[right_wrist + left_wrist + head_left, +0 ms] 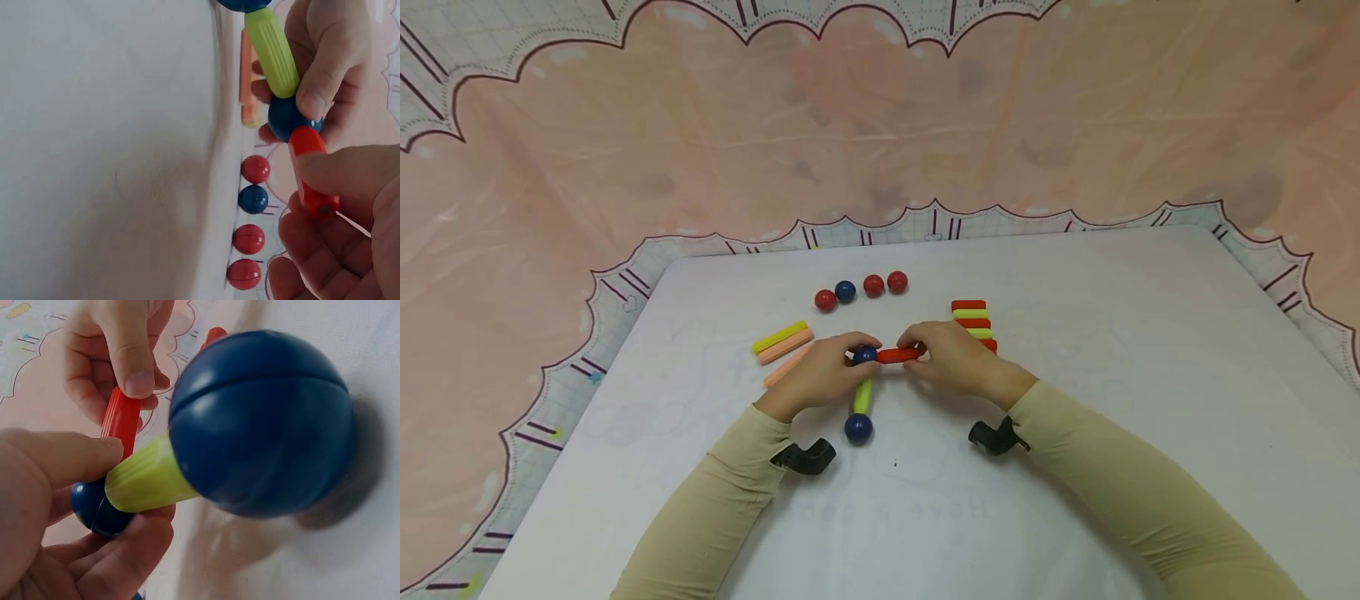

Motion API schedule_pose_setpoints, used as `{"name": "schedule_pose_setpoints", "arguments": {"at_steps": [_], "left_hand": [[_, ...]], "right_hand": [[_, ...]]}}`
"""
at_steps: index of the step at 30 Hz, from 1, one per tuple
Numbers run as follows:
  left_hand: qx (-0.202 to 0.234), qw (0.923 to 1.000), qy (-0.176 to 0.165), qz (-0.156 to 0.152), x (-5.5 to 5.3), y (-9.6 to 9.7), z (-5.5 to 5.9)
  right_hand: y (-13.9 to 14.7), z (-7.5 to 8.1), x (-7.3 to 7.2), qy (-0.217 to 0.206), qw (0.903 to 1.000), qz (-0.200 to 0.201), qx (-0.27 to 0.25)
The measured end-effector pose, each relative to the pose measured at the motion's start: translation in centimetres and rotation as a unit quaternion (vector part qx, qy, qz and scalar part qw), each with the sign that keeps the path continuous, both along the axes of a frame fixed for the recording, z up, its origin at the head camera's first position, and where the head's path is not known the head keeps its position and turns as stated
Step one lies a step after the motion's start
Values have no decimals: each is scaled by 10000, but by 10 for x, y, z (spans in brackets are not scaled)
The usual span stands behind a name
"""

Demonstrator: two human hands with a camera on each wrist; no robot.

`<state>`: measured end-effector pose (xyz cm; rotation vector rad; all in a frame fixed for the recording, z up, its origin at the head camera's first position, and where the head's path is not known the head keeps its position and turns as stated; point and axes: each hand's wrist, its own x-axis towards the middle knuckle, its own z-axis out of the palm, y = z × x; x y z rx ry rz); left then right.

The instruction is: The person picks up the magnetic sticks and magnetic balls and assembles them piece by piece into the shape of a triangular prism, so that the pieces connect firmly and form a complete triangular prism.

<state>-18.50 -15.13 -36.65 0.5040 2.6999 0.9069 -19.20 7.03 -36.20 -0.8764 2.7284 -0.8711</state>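
My left hand (823,371) pinches a blue ball (865,355) between thumb and fingers. From that ball a yellow-green rod (862,397) runs toward me to a second blue ball (858,428), which looks large in the left wrist view. In my right hand (955,358) a red rod (897,356) is pinched near its outer end. The rod's inner end meets the held blue ball, as the right wrist view shows; whether it is fully joined I cannot tell.
Behind my hands, three red balls (873,286) and one blue ball (845,291) form a row. Yellow and orange rods (786,346) lie left of my left hand. Red and yellow-green rods (971,314) are lined up beyond my right hand, on the white table (1150,333).
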Motion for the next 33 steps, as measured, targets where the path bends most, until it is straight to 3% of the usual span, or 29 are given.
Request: {"name": "schedule_pose_setpoints", "arguments": {"at_steps": [9,18,21,27,33], "left_hand": [[445,9960,-505,587,1,0,-1],[540,9903,-767,1022,3,2,-3],[317,9944,-619,802,3,0,-3],[-129,9998,-164,56,2,-2,-4],[-252,9996,-30,-101,0,-1,-8]], "right_hand": [[-1,-2,-1,-101,9999,-109,45],[-1,-2,-2,39,9999,-125,-80],[-2,-2,-4,62,9998,-111,-149],[-6,-3,-7,-101,9998,-88,-129],[-10,-4,-8,-269,9995,-51,-150]]}}
